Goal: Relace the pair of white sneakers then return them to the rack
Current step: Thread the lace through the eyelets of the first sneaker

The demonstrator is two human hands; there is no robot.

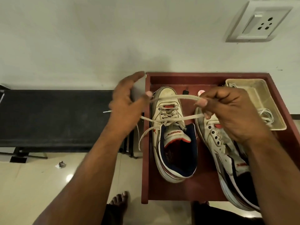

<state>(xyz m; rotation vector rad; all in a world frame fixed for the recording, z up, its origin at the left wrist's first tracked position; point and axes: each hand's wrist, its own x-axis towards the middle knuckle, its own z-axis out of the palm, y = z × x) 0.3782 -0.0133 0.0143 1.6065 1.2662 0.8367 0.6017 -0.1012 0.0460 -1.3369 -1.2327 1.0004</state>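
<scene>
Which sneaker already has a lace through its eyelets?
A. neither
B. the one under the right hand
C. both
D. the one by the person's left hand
D: the left sneaker has lace crossing its eyelets, while the right sneaker shows bare eyelets.

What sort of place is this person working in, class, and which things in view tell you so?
Probably a room in a home. A wall socket is set in the plain wall, the tiled floor is glossy, and the white sneakers sit on a small red-brown wooden stand by a black bench.
</scene>
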